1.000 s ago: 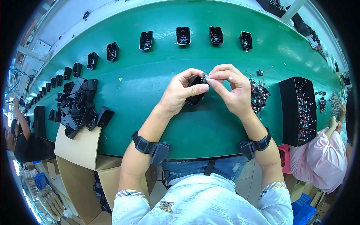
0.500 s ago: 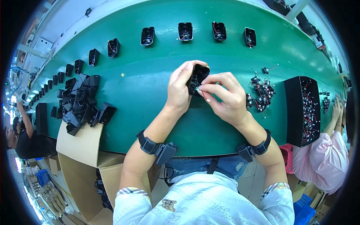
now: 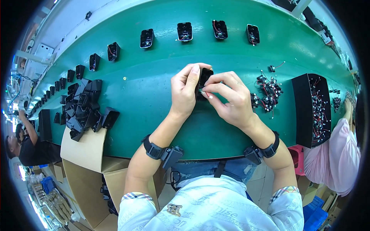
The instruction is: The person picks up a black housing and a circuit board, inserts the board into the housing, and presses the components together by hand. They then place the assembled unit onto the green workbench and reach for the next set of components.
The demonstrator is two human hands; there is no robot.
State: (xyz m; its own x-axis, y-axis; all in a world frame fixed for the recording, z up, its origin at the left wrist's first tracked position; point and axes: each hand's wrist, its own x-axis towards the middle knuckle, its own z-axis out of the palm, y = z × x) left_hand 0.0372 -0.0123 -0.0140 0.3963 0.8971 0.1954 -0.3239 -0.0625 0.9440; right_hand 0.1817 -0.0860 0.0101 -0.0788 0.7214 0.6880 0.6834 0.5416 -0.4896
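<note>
Over the middle of the green table, my left hand is wrapped round a black plastic housing, its open side turned toward my right hand. My right hand pinches a small part with a red wire at the housing's lower end; a white connector tip shows below the fingertips. The fingers hide most of that part and much of the inside of the housing. To the right lies a loose heap of small black parts with red wires and white connectors.
A black box full of wired parts stands on the right. Empty-looking black housings are piled at left, above an open cardboard carton. A row of housings lines the far side. Other people sit at both sides.
Both hands stay at the same spot, with the right fingers still at the housing. The housing has tipped slightly, and the whole view has shifted a little.
</note>
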